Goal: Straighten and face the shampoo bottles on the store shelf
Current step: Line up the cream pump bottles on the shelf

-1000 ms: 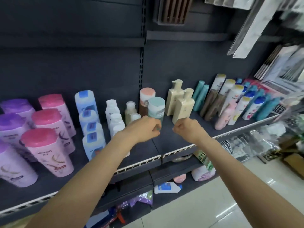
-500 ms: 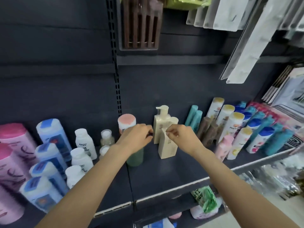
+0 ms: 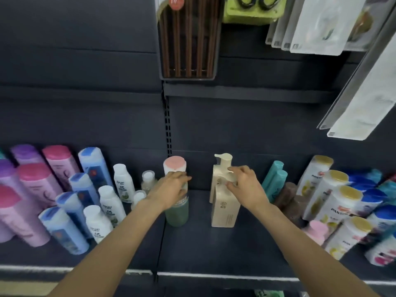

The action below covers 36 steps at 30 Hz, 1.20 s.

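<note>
Now both hands up on the dark shelf (image 3: 214,254): left hand (image 3: 171,188) curled over the top of the green bottle (image 3: 177,213), right hand (image 3: 244,185) pinching the pump of the front cream bottle (image 3: 225,211) (both bottles upright, near mid-shelf, well apart).

Probably "PANTENE" on gold-capped bottles (image 3: 334,202)

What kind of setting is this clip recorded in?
Most likely a shop's toiletries aisle: a dark slotted shelf with a price rail, rows of same-brand bottles such as the gold-capped white bottles, and packaged goods hanging overhead.
</note>
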Motion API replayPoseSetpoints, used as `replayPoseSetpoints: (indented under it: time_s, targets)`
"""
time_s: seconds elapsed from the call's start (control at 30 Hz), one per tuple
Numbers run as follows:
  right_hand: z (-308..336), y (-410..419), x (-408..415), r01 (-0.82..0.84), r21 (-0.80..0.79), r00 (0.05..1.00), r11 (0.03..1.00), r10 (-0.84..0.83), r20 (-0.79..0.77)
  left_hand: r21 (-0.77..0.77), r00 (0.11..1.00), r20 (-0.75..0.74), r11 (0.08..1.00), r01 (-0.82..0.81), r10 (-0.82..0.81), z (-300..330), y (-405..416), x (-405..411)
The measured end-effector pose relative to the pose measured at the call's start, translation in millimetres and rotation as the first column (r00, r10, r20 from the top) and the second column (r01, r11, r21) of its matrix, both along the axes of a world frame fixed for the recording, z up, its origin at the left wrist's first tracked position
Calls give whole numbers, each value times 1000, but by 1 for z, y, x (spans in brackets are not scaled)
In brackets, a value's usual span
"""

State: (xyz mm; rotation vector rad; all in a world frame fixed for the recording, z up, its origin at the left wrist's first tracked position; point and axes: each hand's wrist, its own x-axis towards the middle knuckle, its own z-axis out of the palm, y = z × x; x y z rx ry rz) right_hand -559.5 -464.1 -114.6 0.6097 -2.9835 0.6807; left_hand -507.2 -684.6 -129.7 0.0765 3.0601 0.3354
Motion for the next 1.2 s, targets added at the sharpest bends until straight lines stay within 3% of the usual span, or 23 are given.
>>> replayPoseSetpoints:
  time_s: [0.1, 0.2, 0.43, 0.5, 0.57, 0.67, 0.8, 0.9, 1.07, 1.2]
  targets:
    - [-6, -3, -8, 44, -64, 994, 997, -38, 103, -69, 997, 50, 996, -62, 66, -2, -8, 3]
    - [-9, -4, -12, 70, -77, 994, 995, -63, 89, -101, 994, 91, 993, -57, 66, -3, -10, 5]
    - [-4, 0, -9, 85, -239, 993, 967, -64, 95, -77, 992, 24, 990, -123, 125, 2, -3, 2]
    - [3, 2, -2, 94, -342, 994, 935, -70, 82, -25, 986, -68, 988, -155, 153, 4, 4, 4]
    - [13, 7, 5, 122, -471, 992, 874, -91, 87, 205, 984, -105, 972, -117, 141, 4, 13, 6]
    - [29, 13, 13, 158, -655, 987, 739, -108, 116, 565, 999, -40, 825, 2, 25, 5, 31, 14]
    - [41, 12, 19, 144, -767, 989, 626, -73, 126, 689, 999, -35, 724, 31, -9, -1, 52, 20]
    - [44, 10, 16, 117, -771, 992, 625, -40, 119, 793, 994, -54, 608, -14, 93, -4, 58, 23]
    - [27, 11, 21, 61, -687, 992, 724, 31, 120, 860, 976, -67, 508, -48, 206, -4, 58, 28]
    - [-11, 16, 42, 123, -704, 937, 699, 152, 314, 949, 974, -15, 309, -56, 224, 4, 53, 32]
